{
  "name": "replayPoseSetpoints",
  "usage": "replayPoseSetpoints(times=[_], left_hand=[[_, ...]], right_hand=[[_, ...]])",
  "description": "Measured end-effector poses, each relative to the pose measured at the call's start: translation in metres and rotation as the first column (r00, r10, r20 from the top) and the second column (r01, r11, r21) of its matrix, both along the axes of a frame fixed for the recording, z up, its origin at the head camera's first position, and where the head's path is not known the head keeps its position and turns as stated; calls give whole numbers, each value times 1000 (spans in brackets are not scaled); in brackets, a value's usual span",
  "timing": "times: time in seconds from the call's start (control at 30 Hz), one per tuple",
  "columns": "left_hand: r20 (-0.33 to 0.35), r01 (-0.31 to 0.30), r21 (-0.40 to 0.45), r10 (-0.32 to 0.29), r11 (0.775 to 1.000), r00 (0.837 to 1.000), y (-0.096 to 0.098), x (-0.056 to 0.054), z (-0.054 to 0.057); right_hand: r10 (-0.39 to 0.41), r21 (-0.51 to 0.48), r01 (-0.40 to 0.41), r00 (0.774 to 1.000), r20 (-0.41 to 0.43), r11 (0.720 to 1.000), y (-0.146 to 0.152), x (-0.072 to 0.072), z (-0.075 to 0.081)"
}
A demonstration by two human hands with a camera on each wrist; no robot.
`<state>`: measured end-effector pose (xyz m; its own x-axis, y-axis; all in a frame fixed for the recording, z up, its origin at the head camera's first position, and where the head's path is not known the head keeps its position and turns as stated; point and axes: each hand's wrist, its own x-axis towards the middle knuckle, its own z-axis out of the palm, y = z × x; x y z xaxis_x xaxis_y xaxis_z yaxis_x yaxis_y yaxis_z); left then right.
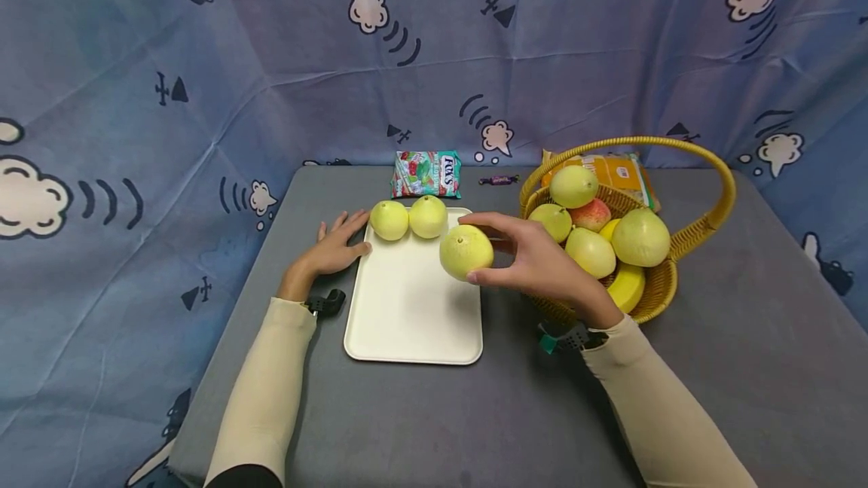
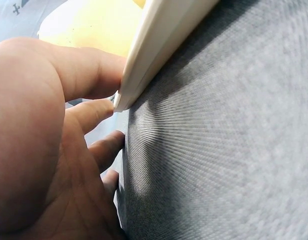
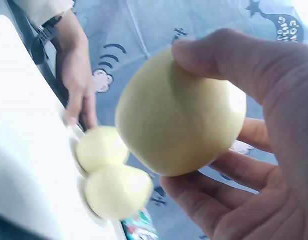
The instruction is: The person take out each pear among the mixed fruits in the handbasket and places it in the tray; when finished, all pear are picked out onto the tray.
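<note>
Grey tabletop [image 1: 407, 428] surrounds the tray [image 1: 414, 315], blue curtain [image 1: 298, 59] behind; left hand [image 1: 334, 248], fingers spread, touches tray; right hand [image 1: 539, 260], fingers curved, grips fruit [image 1: 464, 252] above.

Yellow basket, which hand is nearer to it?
Right. The right hand is just left of the yellow basket, holding fruit; the left hand is at the white tray's left edge.
</note>
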<state>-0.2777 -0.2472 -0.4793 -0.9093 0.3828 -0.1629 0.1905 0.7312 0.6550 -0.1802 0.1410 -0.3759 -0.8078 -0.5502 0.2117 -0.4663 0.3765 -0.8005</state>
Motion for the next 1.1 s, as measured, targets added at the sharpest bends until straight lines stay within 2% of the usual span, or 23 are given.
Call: replayPoseSetpoints(times=[0.2,0.37,0.5,0.63,0.73,0.97,1.1], left_hand=[[-4,-3,-37,3,999,1000,2,3,6],[-6,4,-16,-4,1000,1000,2,3,6],[-14,8,22,-8,1000,1000,-1,-1,-2],[-38,9,22,-8,1000,999,-4,-6,-11],[-40,14,19,-13,1000,999,-5,-6,-11],[-17,18,0,-18,1000,1000,-1,2,4],[-18,9,-27,-10,1000,1000,1,4,6]], right_hand=[[28,-12,-27,999,31,1000,-32,-13,-14],[35,-40,-33,999,40,999,-55,-24,-28],[38,-84,-33,997,61,996,-71,-32,-42],[27,-99,-18,995,97,995,-86,-39,-56],[12,-89,-1,993,121,996,-96,-42,-67],[-15,-64,24,991,130,998,-113,-47,-90],[-62,-71,70,992,108,995,-119,-48,-95]])
